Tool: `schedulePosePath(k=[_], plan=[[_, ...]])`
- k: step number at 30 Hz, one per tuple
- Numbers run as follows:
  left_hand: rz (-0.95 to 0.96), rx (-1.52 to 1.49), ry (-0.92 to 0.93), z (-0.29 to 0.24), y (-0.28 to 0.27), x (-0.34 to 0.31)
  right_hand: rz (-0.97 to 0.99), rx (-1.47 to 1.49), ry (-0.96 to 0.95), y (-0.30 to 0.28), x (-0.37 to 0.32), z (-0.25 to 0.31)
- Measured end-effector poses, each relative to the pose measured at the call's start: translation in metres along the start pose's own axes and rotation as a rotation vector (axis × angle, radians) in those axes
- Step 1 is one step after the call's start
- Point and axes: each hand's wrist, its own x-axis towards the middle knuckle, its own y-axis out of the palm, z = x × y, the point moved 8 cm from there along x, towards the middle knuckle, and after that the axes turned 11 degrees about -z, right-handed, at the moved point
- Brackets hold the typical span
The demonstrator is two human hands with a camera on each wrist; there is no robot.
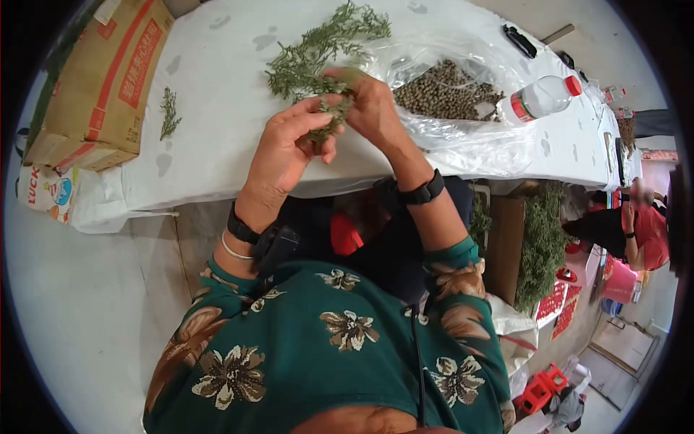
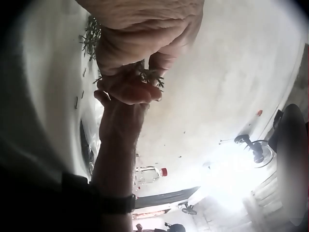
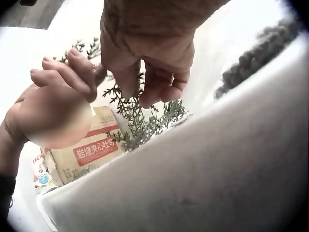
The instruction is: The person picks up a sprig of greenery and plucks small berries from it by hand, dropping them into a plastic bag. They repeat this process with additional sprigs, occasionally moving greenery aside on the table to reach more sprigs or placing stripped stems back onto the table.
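In the head view my left hand (image 1: 283,137), palm turned up, holds a small green cypress sprig (image 1: 329,124) in its curled fingers. My right hand (image 1: 374,108) meets it from the right, its thumb and fingers bent at the top of the sprig. Beyond the hands, a larger spread of cypress branches (image 1: 318,50) lies on the white-covered table (image 1: 210,108). In the right wrist view the right hand's fingers (image 3: 157,89) curl down in front of green foliage (image 3: 135,121). A bit of green pokes out between the left hand's fingers in the left wrist view.
Right of the hands lies a clear plastic bag (image 1: 477,152) with a heap of small round brown pieces (image 1: 448,90). A red-capped bottle (image 1: 542,100) lies on it. A cardboard box (image 1: 105,79) and a loose sprig (image 1: 170,114) are at left. Another person (image 1: 643,228) is at far right.
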Motion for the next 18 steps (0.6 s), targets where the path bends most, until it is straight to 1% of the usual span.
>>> schedulePosePath(k=[1,2,4,5,6,7,9,10,13,14,17,18], plan=[[0.002,-0.012,-0.005,-0.002,-0.003,-0.004,0.047,0.042,-0.012,0.006,-0.001,-0.005],[0.007,-0.021,-0.002,-0.005,-0.005,-0.006,0.048,0.038,-0.002,0.006,0.003,-0.002],[0.014,-0.026,0.004,-0.013,-0.01,-0.006,0.03,-0.007,0.33,-0.004,0.012,-0.018],[-0.023,-0.04,0.026,-0.017,-0.017,-0.005,0.021,-0.027,0.495,-0.007,0.01,-0.026],[-0.06,-0.056,0.048,-0.019,-0.024,-0.005,0.022,-0.027,0.496,-0.007,0.01,-0.022],[-0.097,-0.073,0.072,-0.021,-0.03,-0.005,0.024,-0.073,0.396,-0.009,0.013,-0.012],[-0.093,-0.092,0.081,-0.022,-0.033,-0.005,0.025,-0.163,0.187,-0.011,0.016,0.011],[-0.089,-0.109,0.086,-0.022,-0.034,-0.005,0.023,-0.166,0.183,-0.012,0.014,0.018],[-0.074,-0.13,0.093,-0.02,-0.033,-0.005,-0.111,-0.052,0.257,-0.031,0.009,0.031],[-0.078,-0.135,0.095,-0.017,-0.031,-0.005,-0.117,-0.067,0.252,-0.035,0.007,0.032],[-0.046,-0.18,0.086,-0.008,-0.023,-0.008,-0.139,0.459,0.567,-0.04,-0.007,0.016],[-0.02,-0.201,0.075,-0.005,-0.019,-0.008,-0.136,0.442,0.557,-0.043,-0.007,0.021]])
